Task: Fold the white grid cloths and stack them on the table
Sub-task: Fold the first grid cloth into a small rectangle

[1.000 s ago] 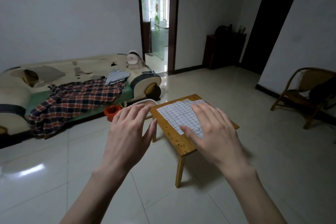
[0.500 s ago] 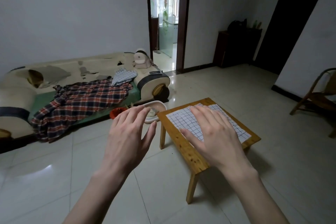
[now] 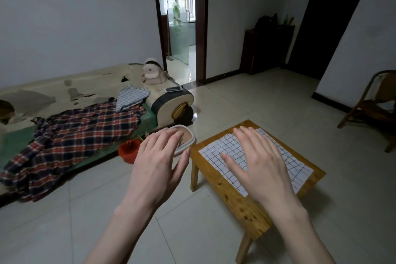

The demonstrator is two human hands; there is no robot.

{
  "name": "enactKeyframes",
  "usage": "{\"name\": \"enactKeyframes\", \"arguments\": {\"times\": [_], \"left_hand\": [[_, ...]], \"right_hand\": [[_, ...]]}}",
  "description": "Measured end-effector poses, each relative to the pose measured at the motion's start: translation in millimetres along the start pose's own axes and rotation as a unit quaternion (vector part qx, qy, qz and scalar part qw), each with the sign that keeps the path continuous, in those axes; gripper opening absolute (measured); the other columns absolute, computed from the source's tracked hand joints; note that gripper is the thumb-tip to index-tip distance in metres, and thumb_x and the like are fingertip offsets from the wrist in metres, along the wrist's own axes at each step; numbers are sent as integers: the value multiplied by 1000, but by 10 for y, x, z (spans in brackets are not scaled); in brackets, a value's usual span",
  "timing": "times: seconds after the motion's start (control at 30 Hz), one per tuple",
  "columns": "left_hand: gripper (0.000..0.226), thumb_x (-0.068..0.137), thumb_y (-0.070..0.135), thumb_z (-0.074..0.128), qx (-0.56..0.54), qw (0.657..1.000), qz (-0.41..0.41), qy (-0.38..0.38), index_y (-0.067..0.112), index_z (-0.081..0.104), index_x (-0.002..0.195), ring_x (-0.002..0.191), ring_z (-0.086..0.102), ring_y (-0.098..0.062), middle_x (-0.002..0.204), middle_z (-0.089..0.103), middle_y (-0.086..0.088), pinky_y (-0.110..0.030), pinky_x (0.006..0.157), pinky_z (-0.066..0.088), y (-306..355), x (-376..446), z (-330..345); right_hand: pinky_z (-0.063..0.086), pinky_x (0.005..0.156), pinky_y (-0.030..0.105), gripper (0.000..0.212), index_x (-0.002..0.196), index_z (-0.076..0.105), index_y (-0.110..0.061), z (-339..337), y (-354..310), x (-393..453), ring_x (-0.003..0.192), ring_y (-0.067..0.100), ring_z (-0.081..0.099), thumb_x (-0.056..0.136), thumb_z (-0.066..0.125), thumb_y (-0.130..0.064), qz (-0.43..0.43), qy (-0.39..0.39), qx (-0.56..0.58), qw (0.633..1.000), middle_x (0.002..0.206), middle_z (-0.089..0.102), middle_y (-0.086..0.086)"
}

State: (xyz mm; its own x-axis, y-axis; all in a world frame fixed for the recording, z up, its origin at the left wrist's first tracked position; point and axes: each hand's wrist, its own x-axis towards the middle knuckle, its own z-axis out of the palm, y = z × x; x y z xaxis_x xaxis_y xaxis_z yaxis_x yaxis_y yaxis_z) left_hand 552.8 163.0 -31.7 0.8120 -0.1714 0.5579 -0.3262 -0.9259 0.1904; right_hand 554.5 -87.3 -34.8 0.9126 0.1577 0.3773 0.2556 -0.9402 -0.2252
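Spreading straight, fingers of right hand (image 3: 259, 167) are seen over one folded white grid cloth (image 3: 222, 151) on wooden table (image 3: 242, 203); contact cannot be told. Left hand (image 3: 158, 165), fingers straight and loosely spread, is held over tiled floor (image 3: 64, 216). Second grid cloth (image 3: 130, 97) is noted far left on sofa (image 3: 90, 88), beside one plaid garment (image 3: 72, 139).

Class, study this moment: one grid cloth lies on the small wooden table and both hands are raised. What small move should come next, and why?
Probably a reach with the left hand toward the grid cloth on the sofa. The folded cloth already lies flat on the table, both hands are open and hold nothing, and the right hand is over it.
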Motion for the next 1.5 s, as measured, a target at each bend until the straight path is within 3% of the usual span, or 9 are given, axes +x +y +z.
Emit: {"name": "enactKeyframes", "arguments": {"times": [0.53, 0.93, 1.27, 1.4, 1.5], "left_hand": [[51, 104, 51, 43, -13, 1000, 8, -23, 18, 62, 138, 131, 55, -22, 139, 64, -2, -43, 111, 46, -944, 1109, 807], [58, 108, 57, 31, -75, 989, 105, -77, 22, 59, 143, 135, 53, -17, 141, 61, 3, -40, 115, 44, -1177, 2637, 1885], [53, 109, 54, 34, -109, 978, 137, -113, 21, 60, 142, 135, 53, -16, 141, 62, 2, -37, 113, 41, -1294, 3339, 2758], [55, 109, 55, 34, -135, 971, 146, -133, 20, 59, 144, 138, 51, -16, 143, 61, 2, -35, 116, 38, -1307, 3559, 3037], [53, 109, 52, 37, -157, 962, 169, -143, 18, 60, 143, 137, 52, -17, 142, 61, 1, -38, 114, 41, -1323, 3688, 3227]], "right_hand": [[24, 122, 38, 72, 153, 44, -25, 725, -72, 1262, 147, 18, 41, 102, 24, -72, 36, 1, -40, 999, 155, 50, -2], [20, 126, 39, 80, 157, 38, -25, 1232, 661, 2378, 152, 16, 33, 100, 16, -76, 136, 13, -41, 990, 161, 42, -3], [13, 122, 33, 78, 157, 38, -28, 1680, 1151, 2921, 151, 10, 31, 97, 24, -76, 216, -4, -19, 976, 161, 40, -8], [20, 121, 34, 74, 152, 46, -24, 1808, 1255, 3031, 147, 13, 39, 97, 33, -73, 245, 3, -21, 969, 157, 48, -5], [36, 120, 45, 71, 149, 50, -21, 1923, 1290, 3085, 146, 17, 43, 97, 38, -69, 262, 16, -8, 965, 154, 51, -2]]}}
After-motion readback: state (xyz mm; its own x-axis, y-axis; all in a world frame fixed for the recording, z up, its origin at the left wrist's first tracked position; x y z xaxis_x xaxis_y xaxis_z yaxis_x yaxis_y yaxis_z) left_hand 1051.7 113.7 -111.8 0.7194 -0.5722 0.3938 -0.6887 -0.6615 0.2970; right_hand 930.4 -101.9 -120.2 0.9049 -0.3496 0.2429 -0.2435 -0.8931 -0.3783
